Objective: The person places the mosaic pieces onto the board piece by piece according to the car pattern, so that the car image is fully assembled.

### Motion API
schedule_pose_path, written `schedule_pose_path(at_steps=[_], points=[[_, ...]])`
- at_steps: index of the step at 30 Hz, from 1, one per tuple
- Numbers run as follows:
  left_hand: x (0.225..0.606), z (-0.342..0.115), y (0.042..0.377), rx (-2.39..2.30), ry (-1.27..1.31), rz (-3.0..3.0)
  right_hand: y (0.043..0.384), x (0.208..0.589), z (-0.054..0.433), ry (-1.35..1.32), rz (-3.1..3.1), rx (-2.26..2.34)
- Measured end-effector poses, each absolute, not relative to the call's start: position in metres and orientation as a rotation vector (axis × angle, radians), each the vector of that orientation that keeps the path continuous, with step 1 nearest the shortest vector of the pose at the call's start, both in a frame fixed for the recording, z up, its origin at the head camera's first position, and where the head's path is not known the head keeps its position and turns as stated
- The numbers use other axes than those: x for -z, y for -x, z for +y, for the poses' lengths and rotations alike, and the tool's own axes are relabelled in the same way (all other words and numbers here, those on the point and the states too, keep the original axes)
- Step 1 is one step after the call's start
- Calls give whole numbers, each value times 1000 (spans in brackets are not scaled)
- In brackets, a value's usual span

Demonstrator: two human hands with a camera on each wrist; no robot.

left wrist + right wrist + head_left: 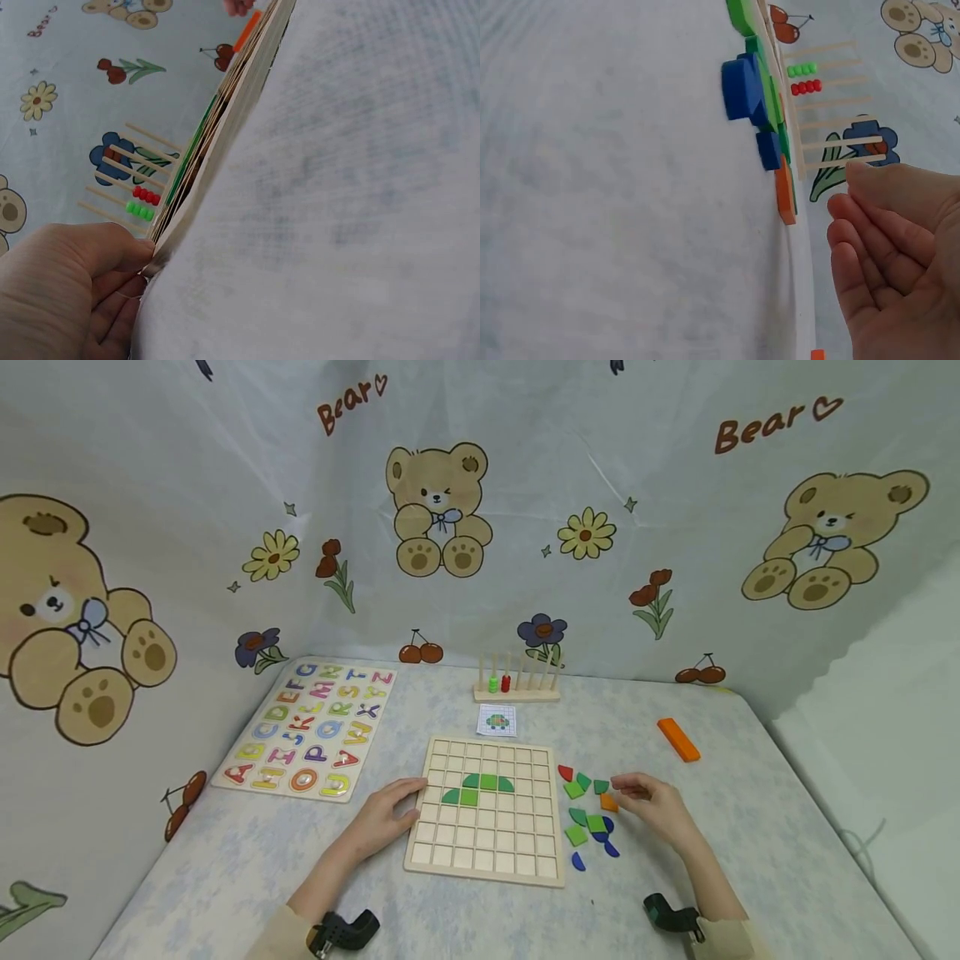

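One patterned cloth hangs behind a single table; three bears show on it in the head view. Two boards lie on the table: a grid board before the person and, to its left, an alphabet board. Of two hands, the left hand grips the grid board's left edge with thumb and fingers; the right hand is loosely half-open, its fingers bent beside the loose pieces, with nothing in its grasp. Beyond the grid board stand one rack of seven pegs and one small card. One orange block lies at the far right. Five pieces sit in the grid: two light green squares and three dark green quarter-rounds. Loose at its right are three more squares, three more quarter-rounds, one orange piece, one red piece and several blue pieces, partly overlapped, so I cannot count them. Smallest, two pegs carry four green beads and four red beads.
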State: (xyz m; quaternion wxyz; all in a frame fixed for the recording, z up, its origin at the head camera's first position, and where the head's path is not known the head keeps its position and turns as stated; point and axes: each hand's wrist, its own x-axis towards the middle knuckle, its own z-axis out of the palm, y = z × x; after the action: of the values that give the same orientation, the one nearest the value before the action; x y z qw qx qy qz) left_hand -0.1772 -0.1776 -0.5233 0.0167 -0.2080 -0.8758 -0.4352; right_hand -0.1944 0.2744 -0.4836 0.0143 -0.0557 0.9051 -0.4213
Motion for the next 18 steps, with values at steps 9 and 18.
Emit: schedule_pose_path(at_steps=[9, 18], points=[[523, -177, 177, 1381, 642, -2721, 188, 499, 273, 224, 2930, 1197], [522, -177, 176, 1393, 623, -2736, 185, 508, 273, 290, 3051, 1074]])
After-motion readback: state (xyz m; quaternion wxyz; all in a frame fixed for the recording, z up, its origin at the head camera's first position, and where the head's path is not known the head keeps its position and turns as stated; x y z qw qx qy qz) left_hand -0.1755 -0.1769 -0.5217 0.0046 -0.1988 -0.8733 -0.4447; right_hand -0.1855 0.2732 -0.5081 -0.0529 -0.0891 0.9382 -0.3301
